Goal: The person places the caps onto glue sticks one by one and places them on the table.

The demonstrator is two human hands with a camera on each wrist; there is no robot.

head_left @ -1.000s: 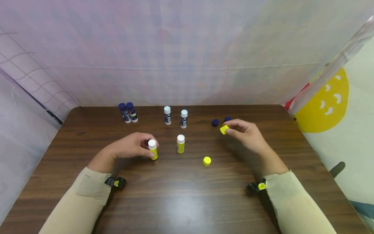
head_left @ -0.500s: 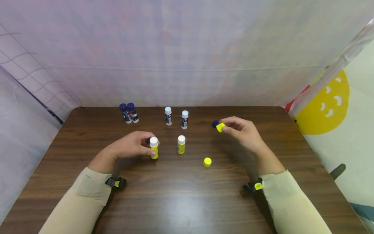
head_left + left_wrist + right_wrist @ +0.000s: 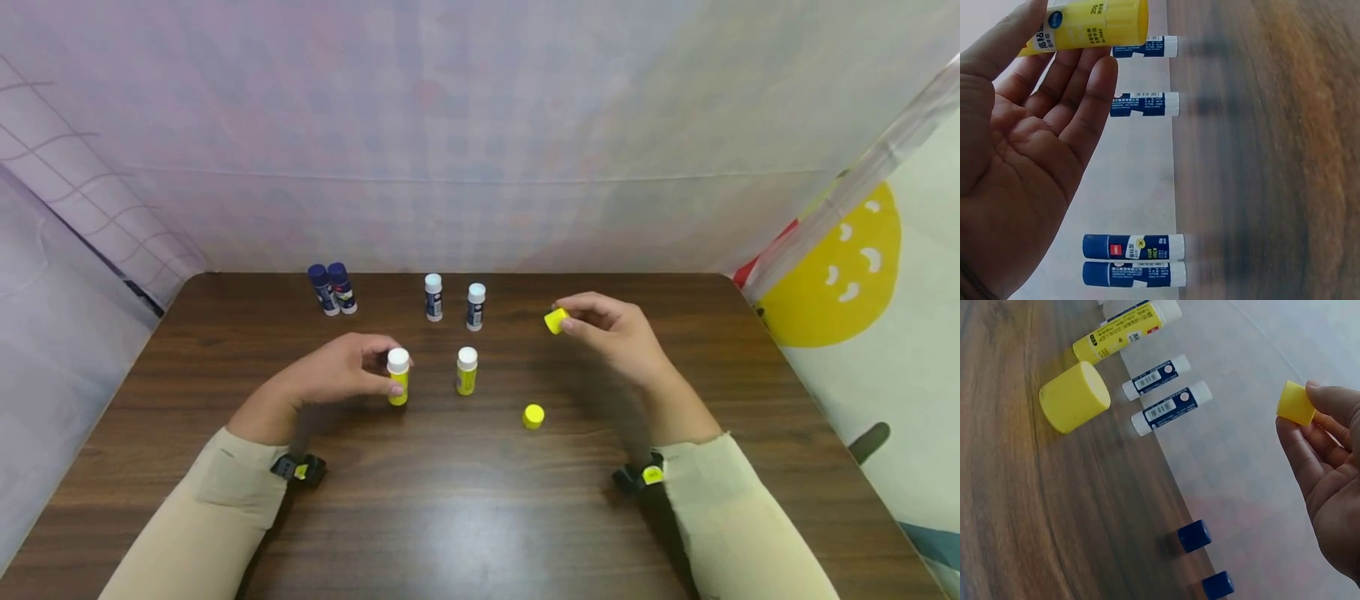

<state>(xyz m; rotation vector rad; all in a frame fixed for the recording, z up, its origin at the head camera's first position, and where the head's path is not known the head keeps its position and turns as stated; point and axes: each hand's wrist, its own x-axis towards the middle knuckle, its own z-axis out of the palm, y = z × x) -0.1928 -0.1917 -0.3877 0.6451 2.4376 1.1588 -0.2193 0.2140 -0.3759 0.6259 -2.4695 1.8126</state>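
Note:
In the head view my left hand (image 3: pixel 341 371) holds an upright yellow glue stick (image 3: pixel 398 387) between thumb and fingers. The stick has no cap on, so its white top shows. My right hand (image 3: pixel 618 337) pinches a small yellow cap (image 3: pixel 556 321) by thumb and fingertips, up off the table; the right wrist view shows the same yellow cap (image 3: pixel 1296 402). Between the hands stands a second uncapped yellow glue stick (image 3: pixel 467 379). Nearer the front, another yellow cap (image 3: pixel 533 417) rests on the table.
Two uncapped blue-labelled glue sticks (image 3: pixel 476 308) stand farther back on the brown table (image 3: pixel 465 500). Two capped blue glue sticks (image 3: pixel 342 289) stand side by side at back left. Two dark blue caps (image 3: pixel 1194 536) lie behind my right hand, mostly hidden in the head view.
My right hand has carried the yellow cap leftward and slightly farther back, and now covers the dark blue caps. My left hand has shifted only slightly, with the yellow glue stick a little higher.

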